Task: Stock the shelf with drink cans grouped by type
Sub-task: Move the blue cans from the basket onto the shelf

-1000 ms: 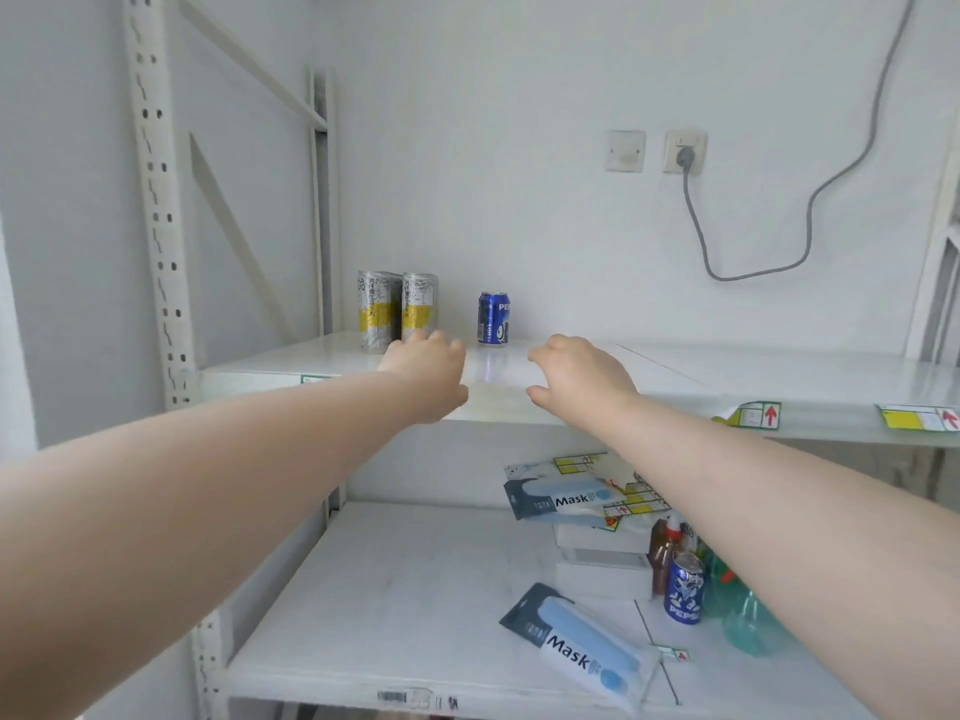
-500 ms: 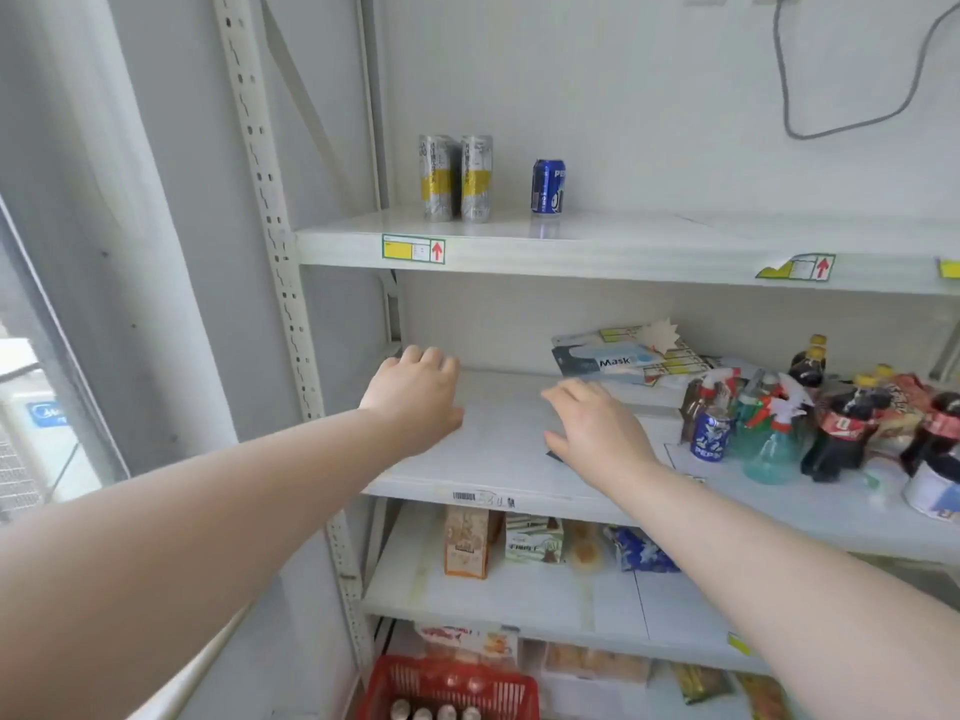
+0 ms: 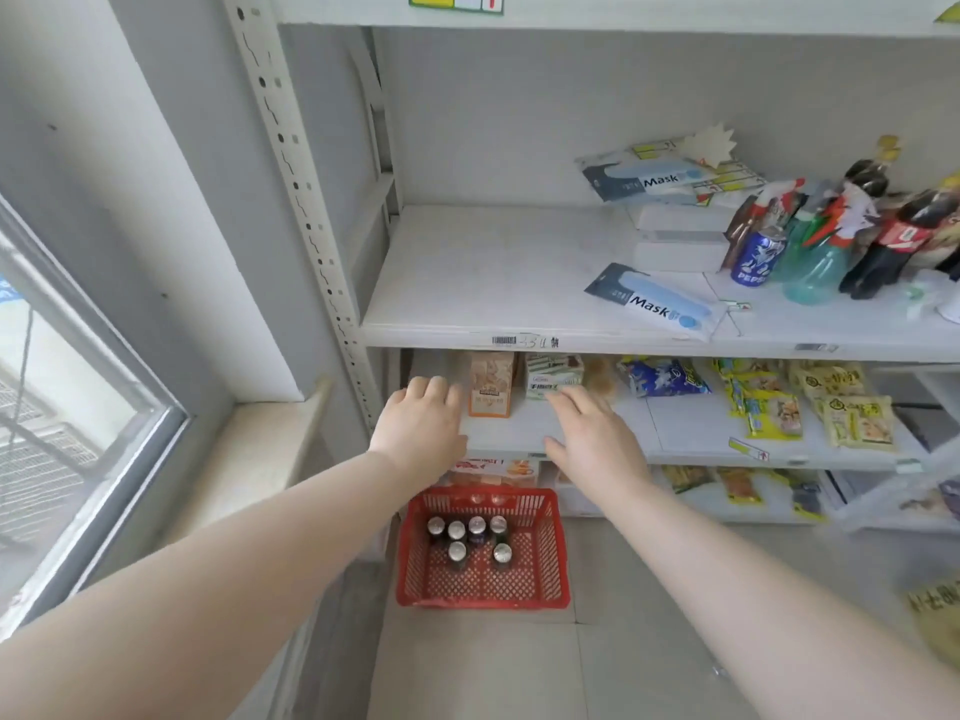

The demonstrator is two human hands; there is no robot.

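Six cans (image 3: 457, 552) stand upright along a red basket's (image 3: 551, 561) far edge. Left hand (image 3: 421, 428) and right hand (image 3: 592, 439) hover empty, fingers relaxed.

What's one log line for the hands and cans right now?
left hand: open, empty | right hand: open, empty | cans: upright in red basket | step: none picked yet

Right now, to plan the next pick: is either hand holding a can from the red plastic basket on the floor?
No, the left hand and right hand are empty; the cans stand in the red plastic basket.
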